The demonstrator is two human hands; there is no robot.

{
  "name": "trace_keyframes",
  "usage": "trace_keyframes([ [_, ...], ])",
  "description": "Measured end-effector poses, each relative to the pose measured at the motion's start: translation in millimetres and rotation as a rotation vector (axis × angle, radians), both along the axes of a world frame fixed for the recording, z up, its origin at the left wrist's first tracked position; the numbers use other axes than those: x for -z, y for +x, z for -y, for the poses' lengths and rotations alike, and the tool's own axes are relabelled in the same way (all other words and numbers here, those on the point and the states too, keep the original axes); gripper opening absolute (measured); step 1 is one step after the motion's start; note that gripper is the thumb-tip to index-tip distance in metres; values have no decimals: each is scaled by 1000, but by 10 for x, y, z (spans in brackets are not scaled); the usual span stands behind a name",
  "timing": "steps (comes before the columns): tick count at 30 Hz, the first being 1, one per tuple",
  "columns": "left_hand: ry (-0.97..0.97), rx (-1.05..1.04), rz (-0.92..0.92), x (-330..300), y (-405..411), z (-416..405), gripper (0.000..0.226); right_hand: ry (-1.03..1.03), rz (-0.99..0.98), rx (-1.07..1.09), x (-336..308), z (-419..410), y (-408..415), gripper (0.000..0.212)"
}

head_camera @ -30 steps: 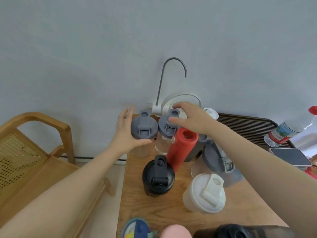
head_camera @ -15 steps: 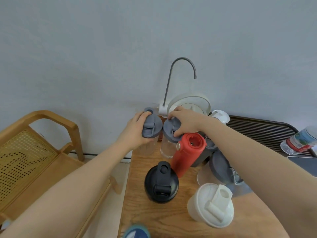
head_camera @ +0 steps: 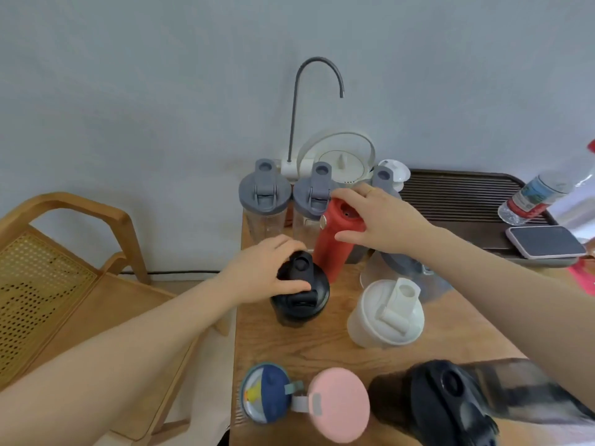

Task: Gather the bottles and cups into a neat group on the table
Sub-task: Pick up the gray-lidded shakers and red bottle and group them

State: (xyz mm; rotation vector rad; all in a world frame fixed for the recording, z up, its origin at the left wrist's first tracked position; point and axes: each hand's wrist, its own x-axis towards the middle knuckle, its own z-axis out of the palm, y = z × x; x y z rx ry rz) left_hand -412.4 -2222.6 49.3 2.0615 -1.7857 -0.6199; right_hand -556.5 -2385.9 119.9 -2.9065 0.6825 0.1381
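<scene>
Left grip clamps the black shaker's lid; right grip clamps the red bottle's top. Two clear grey-lidded bottles at the surface's far edge look empty.

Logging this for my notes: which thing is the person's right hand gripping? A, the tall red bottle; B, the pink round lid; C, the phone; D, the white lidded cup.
A: the right hand wraps its fingers around the top of the tall red bottle.

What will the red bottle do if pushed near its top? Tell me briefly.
The red bottle looks tall and narrow, so it would probably tip rather than slide. The right hand grips its cap, which likely steadies it. Its smooth body may be slippery.
</scene>
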Motion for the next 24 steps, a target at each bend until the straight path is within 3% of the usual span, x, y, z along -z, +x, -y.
trace_keyframes([
  [5, 31, -14, -63, 6, -226, 63, 95, 76, 49, 70, 105, -16, 72, 73],
  [9, 20, 71, 103, 14, -305, 20, 93, -12, 13, 63, 118, -73, 36, 70],
  [12, 139, 64, 160, 29, -246, -54, 99, -53, -3, 58, 117, -128, 0, 67],
  [17, 157, 47, 77, -16, -138, -223, 89, -76, 15, 39, 140, -259, 119, 63],
  [24, 151, 114, 6, -8, -228, -328, 86, 44, 31, 14, 91, -473, 551, 63],
])
